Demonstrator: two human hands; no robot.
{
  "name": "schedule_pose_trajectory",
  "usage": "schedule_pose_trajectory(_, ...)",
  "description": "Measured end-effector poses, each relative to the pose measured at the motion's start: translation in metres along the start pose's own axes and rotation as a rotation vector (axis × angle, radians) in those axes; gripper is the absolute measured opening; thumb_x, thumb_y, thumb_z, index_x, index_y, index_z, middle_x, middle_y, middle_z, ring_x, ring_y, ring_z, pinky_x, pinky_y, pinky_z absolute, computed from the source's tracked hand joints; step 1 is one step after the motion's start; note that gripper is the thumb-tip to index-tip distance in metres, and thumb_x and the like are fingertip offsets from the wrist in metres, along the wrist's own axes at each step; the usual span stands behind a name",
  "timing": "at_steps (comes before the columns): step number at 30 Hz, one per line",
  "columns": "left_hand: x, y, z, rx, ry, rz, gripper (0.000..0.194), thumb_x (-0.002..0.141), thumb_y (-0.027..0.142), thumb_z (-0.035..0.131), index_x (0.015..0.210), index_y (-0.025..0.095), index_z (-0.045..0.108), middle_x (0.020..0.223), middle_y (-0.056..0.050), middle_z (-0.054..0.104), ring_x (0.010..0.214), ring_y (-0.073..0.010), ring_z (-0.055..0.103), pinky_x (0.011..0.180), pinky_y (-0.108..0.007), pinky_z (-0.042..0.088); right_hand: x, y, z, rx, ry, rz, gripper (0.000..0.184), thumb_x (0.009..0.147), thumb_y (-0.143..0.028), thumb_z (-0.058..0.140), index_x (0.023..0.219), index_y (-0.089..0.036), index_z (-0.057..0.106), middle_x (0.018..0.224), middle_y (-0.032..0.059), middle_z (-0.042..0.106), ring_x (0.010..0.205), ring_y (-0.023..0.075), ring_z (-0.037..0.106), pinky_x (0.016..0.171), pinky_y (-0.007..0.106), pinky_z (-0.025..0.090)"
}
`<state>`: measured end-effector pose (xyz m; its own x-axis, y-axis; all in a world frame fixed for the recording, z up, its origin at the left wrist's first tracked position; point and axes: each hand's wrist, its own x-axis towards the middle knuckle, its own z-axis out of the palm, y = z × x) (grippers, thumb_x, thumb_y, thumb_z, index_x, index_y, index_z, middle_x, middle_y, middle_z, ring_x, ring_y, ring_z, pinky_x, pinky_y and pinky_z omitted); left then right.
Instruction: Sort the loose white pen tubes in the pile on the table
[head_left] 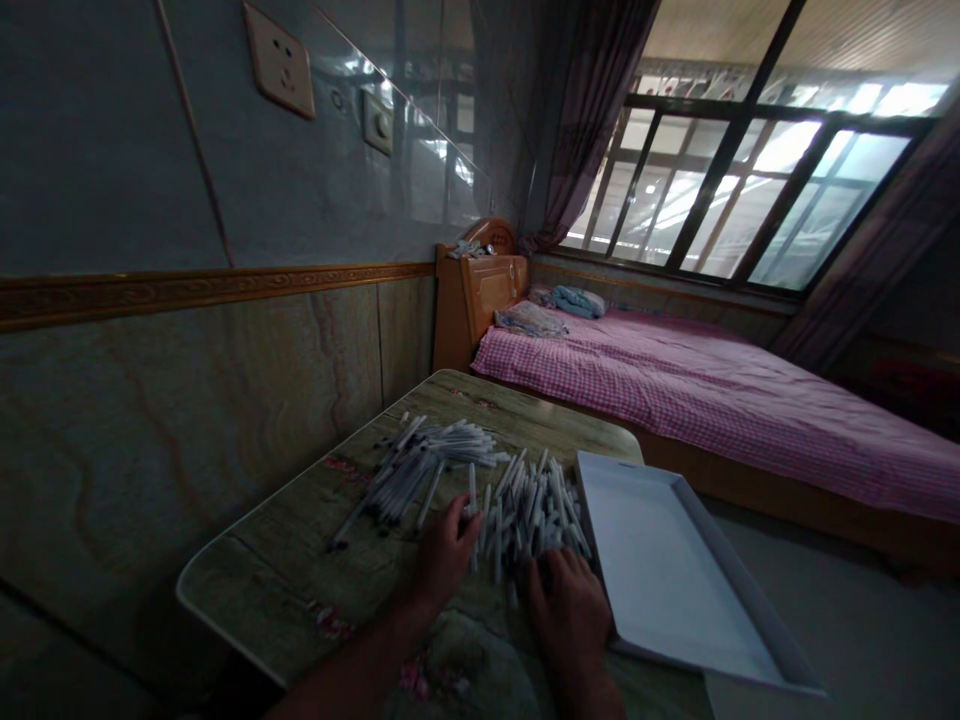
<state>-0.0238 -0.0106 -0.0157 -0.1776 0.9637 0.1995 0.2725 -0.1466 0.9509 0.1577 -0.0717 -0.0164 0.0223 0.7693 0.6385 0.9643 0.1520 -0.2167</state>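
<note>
My left hand [451, 540] is closed in a pinch around a slim white pen [472, 482], which points away from me. Curled at the near end of a loose pile of white pen-like sticks [534, 500] is my right hand [571, 598]; its fingertips are partly hidden, so whatever they grip does not show clearly. A second heap, of greyish slender pens with dark ends [409, 475], lies farther left on the table.
The patterned table [277, 570] has rounded corners and stands against the tiled wall [300, 370]. A white shallow tray [679, 570] lies at its right, reaching past the edge. Beyond are a bed [637, 360] with a pink checked cover and a wooden headboard [491, 290].
</note>
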Motion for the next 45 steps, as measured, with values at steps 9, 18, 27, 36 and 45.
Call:
schedule_pose_trajectory(9,-0.001,0.004,-0.003,0.144,-0.028,0.092,0.028,0.084,0.033,0.057,0.108,0.023,0.069,0.094,-0.008,0.075,0.089,-0.0248,0.070,0.083,-0.036,0.051,0.000,-0.002,-0.003,0.051,0.008,-0.022,0.042,0.102,-0.043,0.038,0.066,-0.026,0.053,0.067,0.0007,0.059,0.066,0.0189,0.054,0.066,0.031,0.031)
schedule_pose_trajectory(18,-0.002,-0.016,0.005,0.316,-0.093,0.250,0.045,0.094,0.032,0.044,0.135,0.019,0.054,0.142,-0.014,0.057,0.134,-0.0273,0.050,0.112,-0.047,0.039,-0.001,-0.002,-0.001,0.041,-0.015,-0.031,0.046,0.104,-0.043,0.034,0.066,-0.026,0.053,0.066,0.0007,0.059,0.065,0.0182,0.055,0.066,0.031,0.031)
schedule_pose_trajectory(27,-0.005,-0.004,0.005,0.315,-0.386,0.330,0.054,0.095,0.038,0.045,0.146,0.020,0.043,0.154,-0.014,0.043,0.144,-0.0270,0.037,0.117,-0.048,0.034,0.000,-0.002,-0.002,0.078,-0.008,-0.046,0.048,0.105,-0.044,0.032,0.065,-0.025,0.052,0.066,0.0008,0.059,0.065,0.0176,0.055,0.067,0.031,0.032)
schedule_pose_trajectory(36,0.021,-0.012,-0.018,0.562,0.161,0.347,0.036,0.089,0.018,0.051,0.123,0.015,0.062,0.127,-0.016,0.064,0.125,-0.0303,0.054,0.108,-0.050,0.041,-0.003,0.000,0.000,0.094,0.010,-0.039,0.048,0.104,-0.046,0.033,0.066,-0.026,0.053,0.067,0.0012,0.058,0.066,0.0186,0.054,0.067,0.031,0.032)
schedule_pose_trajectory(45,0.013,-0.009,-0.019,0.893,-0.052,0.186,0.033,0.086,0.012,0.057,0.117,0.020,0.068,0.136,-0.014,0.060,0.126,-0.0287,0.054,0.105,-0.043,0.042,-0.004,0.002,0.004,0.135,0.008,-0.036,0.046,0.103,-0.046,0.036,0.066,-0.026,0.054,0.067,0.0008,0.059,0.067,0.0184,0.055,0.066,0.031,0.033)
